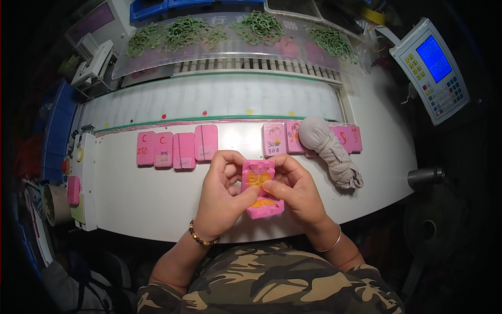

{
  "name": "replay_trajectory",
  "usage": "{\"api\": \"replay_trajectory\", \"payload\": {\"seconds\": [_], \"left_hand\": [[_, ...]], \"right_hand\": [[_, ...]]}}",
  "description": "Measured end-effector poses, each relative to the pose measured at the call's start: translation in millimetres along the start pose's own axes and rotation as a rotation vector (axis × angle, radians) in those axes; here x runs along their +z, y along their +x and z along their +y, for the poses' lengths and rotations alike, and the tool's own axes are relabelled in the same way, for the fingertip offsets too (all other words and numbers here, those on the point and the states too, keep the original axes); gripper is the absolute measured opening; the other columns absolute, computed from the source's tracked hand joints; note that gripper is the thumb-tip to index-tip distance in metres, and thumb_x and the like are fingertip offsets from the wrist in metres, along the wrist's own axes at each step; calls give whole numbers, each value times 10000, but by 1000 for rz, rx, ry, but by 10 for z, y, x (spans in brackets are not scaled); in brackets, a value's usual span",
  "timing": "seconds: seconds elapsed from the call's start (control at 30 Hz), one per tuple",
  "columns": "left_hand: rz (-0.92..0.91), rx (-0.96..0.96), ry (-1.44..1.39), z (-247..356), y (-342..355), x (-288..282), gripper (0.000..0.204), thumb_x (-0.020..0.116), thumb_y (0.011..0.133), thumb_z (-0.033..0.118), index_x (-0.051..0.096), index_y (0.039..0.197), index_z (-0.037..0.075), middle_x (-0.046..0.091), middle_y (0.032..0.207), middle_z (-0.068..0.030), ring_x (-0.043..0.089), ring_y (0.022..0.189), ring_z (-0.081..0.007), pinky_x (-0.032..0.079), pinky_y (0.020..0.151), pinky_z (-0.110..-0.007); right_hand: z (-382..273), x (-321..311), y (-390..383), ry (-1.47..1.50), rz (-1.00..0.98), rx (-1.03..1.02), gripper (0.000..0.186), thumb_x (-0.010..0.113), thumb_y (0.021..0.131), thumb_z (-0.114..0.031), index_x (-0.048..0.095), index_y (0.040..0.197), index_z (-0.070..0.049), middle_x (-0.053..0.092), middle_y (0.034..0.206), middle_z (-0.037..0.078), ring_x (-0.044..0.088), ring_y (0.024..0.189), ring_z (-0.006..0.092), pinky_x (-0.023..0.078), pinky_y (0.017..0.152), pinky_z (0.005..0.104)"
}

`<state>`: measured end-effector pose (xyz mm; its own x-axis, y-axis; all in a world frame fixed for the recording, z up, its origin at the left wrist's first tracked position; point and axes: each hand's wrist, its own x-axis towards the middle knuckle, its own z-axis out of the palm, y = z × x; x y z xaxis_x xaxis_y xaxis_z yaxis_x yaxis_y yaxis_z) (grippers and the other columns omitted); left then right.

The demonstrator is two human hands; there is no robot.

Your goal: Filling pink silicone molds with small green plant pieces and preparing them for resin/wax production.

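Note:
Both my hands hold a pink rubber mold [267, 210] in front of my body, above the near edge of the white table. It is spread apart, showing a yellow-orange patterned inside. My left hand [225, 180] grips its left side, the thumb lying on the yellow part. On the right edge my right hand [295, 191] closes its fingers, with that thumb also pressed on the yellow area. Whether a small piece sits inside the mold I cannot tell. Beyond my hands, closed pink molds [206, 142] lie in a row at left, and another group [273, 140] at right.
A grey cloth bundle with a round end [334, 154] lies over the right-hand molds. Farther back are a long glass-topped strip [209, 97] and a clear sheet with heaps of green stringy pieces [261, 27]. A control panel [431, 68] stands at right, a dark cylinder [426, 178] below it.

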<state>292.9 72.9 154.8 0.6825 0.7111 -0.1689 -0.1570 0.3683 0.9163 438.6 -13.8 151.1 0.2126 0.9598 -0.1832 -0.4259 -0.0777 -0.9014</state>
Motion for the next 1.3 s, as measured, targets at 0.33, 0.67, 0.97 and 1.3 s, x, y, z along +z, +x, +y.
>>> {"api": "replay_trajectory", "payload": {"seconds": [0.33,0.67,0.97,1.3], "left_hand": [[-77,21,73,11,29,-30,396,647,806,-37,429,1132,12,537,1058,-61,567,962,-78,533,675,-186],[-44,97,86,-9,51,-99,254,625,899,10,531,1131,-34,607,1039,-80,593,949,-93,560,695,-230],[53,-49,-76,-3,35,-51,330,569,983,174,514,1227,-40,610,1115,-101,599,996,-111,551,760,-246],[-70,304,146,-57,-24,-36,294,561,989,164,514,1200,-36,602,1093,-88,576,992,-117,488,896,-282]], "right_hand": [[-47,15,8,-78,11,-39,244,580,924,-28,537,1159,19,605,1042,77,600,925,96,520,811,244],[-42,-104,51,-70,-41,-24,270,613,929,-64,554,1182,9,634,1034,60,596,939,85,503,830,240],[-75,-2,52,-22,33,-33,330,640,933,-122,540,1222,4,588,1135,61,577,965,90,483,787,219],[-70,-179,102,-335,-47,-399,289,779,767,-37,671,1035,-25,600,953,22,539,825,74,408,637,182]]}}
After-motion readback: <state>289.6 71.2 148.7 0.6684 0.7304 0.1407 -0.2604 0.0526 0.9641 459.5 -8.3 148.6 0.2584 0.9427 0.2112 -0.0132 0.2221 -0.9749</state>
